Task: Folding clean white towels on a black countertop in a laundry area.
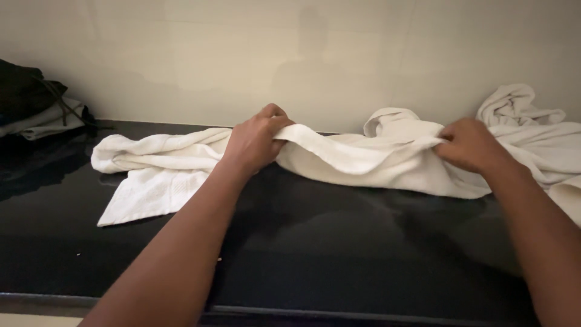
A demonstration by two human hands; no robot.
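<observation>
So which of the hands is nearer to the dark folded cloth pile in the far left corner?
Left. The left hand grips the white towel near mid-counter, right of the dark folded cloth pile. The right hand grips the same towel much farther right.

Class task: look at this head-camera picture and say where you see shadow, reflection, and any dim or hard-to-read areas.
Head view: a soft shadow falls on the pale wall above the left hand; the glossy black counter reflects the towel faintly; the dark bundle at far left is dim, detail lost; the right hand looks sharp.

2 bare forearms, no sleeves or jewellery.
</observation>
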